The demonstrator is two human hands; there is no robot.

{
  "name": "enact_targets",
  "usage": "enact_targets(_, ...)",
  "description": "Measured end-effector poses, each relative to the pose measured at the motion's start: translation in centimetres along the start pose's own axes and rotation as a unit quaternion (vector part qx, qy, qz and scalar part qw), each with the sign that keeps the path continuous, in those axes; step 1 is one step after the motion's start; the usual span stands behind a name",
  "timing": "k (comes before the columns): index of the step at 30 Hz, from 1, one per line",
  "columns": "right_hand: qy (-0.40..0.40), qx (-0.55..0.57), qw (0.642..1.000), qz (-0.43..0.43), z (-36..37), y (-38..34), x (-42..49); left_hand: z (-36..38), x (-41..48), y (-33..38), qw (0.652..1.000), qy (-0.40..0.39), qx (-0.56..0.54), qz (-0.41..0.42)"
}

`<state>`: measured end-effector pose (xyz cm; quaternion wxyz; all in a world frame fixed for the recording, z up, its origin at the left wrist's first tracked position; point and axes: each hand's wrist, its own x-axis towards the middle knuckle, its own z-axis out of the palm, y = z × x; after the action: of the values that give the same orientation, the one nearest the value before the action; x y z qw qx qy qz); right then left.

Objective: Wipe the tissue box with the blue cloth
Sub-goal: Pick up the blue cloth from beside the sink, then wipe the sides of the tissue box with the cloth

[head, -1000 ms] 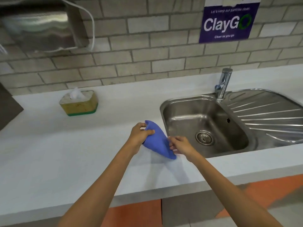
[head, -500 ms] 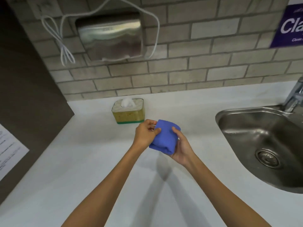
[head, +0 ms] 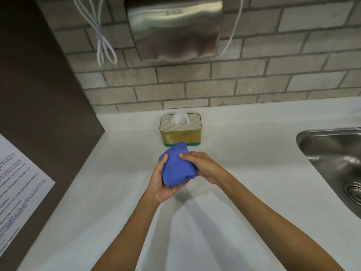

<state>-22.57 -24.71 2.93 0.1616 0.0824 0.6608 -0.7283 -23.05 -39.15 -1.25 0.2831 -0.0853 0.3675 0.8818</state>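
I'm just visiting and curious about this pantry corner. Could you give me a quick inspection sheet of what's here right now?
Surface: pale counter, bare apart from the tissue box.
Job's things: tissue box upright near the brick wall, a tissue poking out; blue cloth bunched up, held in front of the box, no contact evident.
Clutter: nothing seen.
Grippers: left hand cups the cloth from below; right hand pinches it from the side.
Cables: white cord looped on the wall beside the metal hand dryer.
Surroundings: steel sink at right; dark panel at left with a printed sheet.
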Motion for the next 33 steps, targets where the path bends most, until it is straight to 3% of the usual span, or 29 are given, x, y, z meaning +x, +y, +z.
enact_targets(4, 0.077, -0.089, 0.992, -0.043, -0.6, -1.0, 2.6, -1.8, 1.8, 1.7, 0.999, 0.047, 0.002, -0.006)
enact_targets(11, 0.236, -0.079, 0.968, -0.043, -6.5, -0.4, 8.5, -5.0, 5.8, 5.9, 0.986, 0.154, 0.066, -0.009)
enact_targets(15, 0.233, -0.101, 0.967, -0.035, -8.2, -0.6, 12.0, -5.4, 8.2, 9.0, 0.951, 0.256, 0.151, 0.080)
enact_targets(18, 0.218, -0.119, 0.968, -0.027, -8.4, -1.0, 14.1, -4.6, 10.3, 10.9, 0.922, 0.274, 0.231, 0.147)
enact_targets(27, 0.151, -0.113, 0.981, -0.051, -8.6, -0.1, 16.8, -1.9, 16.7, 11.0, 0.854, 0.319, 0.385, 0.146)
enact_targets(33, 0.149, -0.098, 0.982, -0.062, -8.3, 0.7, 15.3, -1.9, 16.3, 10.3, 0.837, 0.316, 0.419, 0.155)
